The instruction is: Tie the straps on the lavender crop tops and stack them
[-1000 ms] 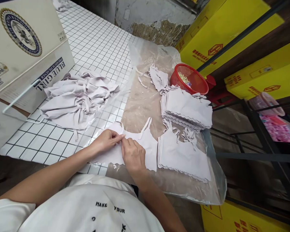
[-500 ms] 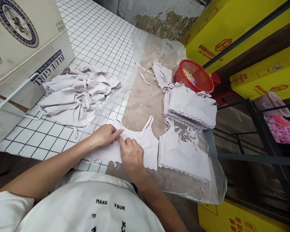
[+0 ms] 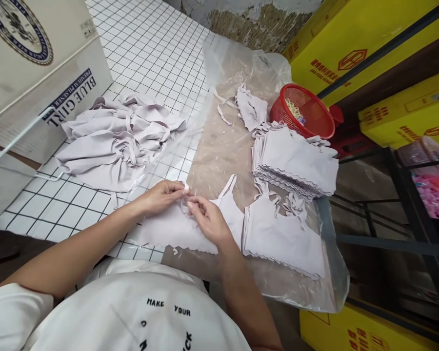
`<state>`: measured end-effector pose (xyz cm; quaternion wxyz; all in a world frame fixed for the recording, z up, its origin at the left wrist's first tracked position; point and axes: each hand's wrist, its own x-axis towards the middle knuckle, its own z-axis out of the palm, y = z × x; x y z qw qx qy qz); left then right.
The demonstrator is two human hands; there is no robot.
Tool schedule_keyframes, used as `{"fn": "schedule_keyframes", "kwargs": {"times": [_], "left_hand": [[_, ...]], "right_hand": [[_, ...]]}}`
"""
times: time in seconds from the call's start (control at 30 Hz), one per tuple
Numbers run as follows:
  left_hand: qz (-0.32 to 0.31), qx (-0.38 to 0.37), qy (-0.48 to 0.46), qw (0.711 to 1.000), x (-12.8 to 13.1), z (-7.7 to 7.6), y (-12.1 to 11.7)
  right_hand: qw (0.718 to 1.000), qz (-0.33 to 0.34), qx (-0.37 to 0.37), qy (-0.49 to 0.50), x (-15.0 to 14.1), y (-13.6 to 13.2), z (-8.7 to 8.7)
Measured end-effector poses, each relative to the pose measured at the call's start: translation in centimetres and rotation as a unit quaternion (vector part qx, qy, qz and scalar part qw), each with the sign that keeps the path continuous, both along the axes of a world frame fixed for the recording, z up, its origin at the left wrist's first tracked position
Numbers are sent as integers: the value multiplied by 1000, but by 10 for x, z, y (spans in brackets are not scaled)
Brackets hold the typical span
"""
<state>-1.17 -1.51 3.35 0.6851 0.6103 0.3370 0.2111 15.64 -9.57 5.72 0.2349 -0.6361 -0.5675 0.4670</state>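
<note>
A pale lilac camisole top [image 3: 175, 229] lies flat in front of me, with scalloped lower edge and thin straps. My left hand [image 3: 164, 196] pinches its left shoulder strap [image 3: 186, 187], lifted slightly off the cloth. Close beside it, my right hand [image 3: 208, 219] has thumb and forefinger pinched at the same strap; the exact grip is partly hidden. The right strap [image 3: 229, 187] stands up free. Touching the top's right side is a short stack of matching tops [image 3: 283, 239] with crumpled straps.
A taller stack of folded tops [image 3: 296, 161] sits behind, by a red mesh basket [image 3: 303, 109] holding small pale pieces. Clear plastic sheeting [image 3: 219, 146] covers part of the gridded table [image 3: 153, 53]. A loose garment pile [image 3: 120, 141] lies left, before a cardboard box [image 3: 47, 73]. Yellow boxes [image 3: 336, 44] stand right.
Both hands first pressed low at the left strap and shifted slightly left; now they have risen a little with the strap between the fingers. The view has turned slightly.
</note>
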Motion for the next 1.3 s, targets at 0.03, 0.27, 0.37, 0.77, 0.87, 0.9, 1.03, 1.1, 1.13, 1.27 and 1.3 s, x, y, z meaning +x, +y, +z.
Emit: {"fn": "schedule_keyframes", "kwargs": {"times": [0.03,0.27,0.37,0.77,0.87,0.9,1.03,1.1,1.13,1.27,1.3], "left_hand": [[13,-27,-17,999,1,0,-1],[50,-124,-69,989,7,0,-3],[57,-133,-83,986,8,1,-2],[209,-213,-54,953,9,-4,11],[239,-226,-59,942,10,-5,13],[247,-227,-61,940,11,-5,14],[260,-217,-55,939,14,-7,17],[249,-191,-30,949,13,-6,17],[232,-162,-8,959,11,-6,16],[93,84,124,984,-5,-2,5],[59,153,160,973,-10,-2,1]], "right_hand": [[998,15,-24,49,2,7,-3],[983,6,-17,181,10,35,-27],[984,-12,-5,177,16,39,-30],[977,168,-43,120,36,16,-7],[974,164,-49,151,43,7,-8],[973,158,-48,162,44,6,-9],[971,119,-51,202,43,3,-14],[969,93,-63,221,41,4,-17],[968,74,-66,230,40,5,-18],[968,-64,-26,240,33,16,-26],[966,-102,-10,238,31,19,-29]]}}
